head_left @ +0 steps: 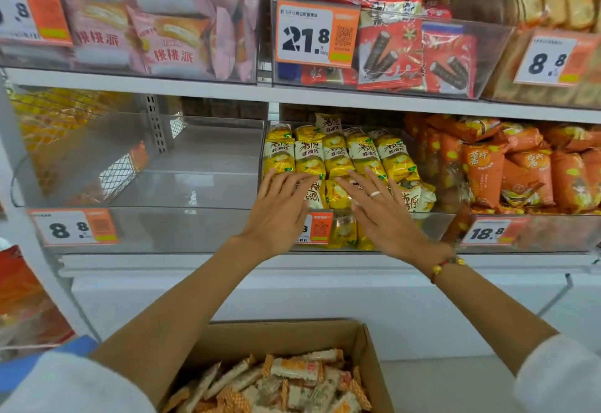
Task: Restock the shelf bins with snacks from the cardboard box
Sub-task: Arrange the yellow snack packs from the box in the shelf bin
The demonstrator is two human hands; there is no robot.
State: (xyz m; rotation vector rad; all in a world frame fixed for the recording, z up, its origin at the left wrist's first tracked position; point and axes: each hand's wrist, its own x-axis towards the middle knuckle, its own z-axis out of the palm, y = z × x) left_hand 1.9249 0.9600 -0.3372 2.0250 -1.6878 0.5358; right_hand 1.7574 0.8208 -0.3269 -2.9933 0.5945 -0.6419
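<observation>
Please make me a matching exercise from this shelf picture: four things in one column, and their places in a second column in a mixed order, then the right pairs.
Column 1
1. yellow snack packs
2. pink snack packs
3. orange snack packs
4. white and orange wrapped snacks

Column 2
A. in the cardboard box at the bottom
B. in the upper left bin
C. in the middle-shelf bin at the right
D. in the middle-shelf bin under the hands, left hand and right hand

Pairs: 1-D, 2-B, 3-C, 4-A
</observation>
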